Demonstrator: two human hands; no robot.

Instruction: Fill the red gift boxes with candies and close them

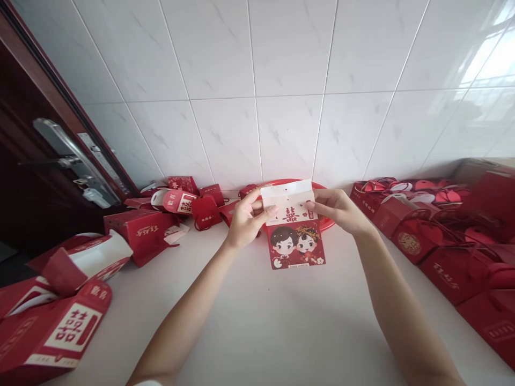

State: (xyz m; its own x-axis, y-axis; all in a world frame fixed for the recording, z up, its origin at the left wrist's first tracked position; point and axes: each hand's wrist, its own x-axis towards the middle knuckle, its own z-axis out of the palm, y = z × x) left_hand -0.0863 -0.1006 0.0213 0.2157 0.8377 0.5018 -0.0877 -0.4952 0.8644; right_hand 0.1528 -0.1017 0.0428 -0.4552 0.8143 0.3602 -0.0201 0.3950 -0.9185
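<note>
Above the middle of a smooth white desk (261,327), just in front of a red plastic basket (324,223) with a curved rim, two bare hands hold a flattened red-and-white paper box (294,236) printed with a cartoon couple and a double-happiness sign. The left hand (247,217) pinches its left edge, thumb across the white front and fingers behind; the right hand (341,212) grips the right edge the same way. The white flap stands up between them, and the red printed part hangs below; whether its lower edge touches the desk I cannot tell.

To the left, a big red cardboard gift box with a white double-happiness panel (60,327) lies near other red boxes. Along the right side, red gift boxes with cord handles (438,276) stand packed together. Behind rises a wall of white marbled tiles (289,128).
</note>
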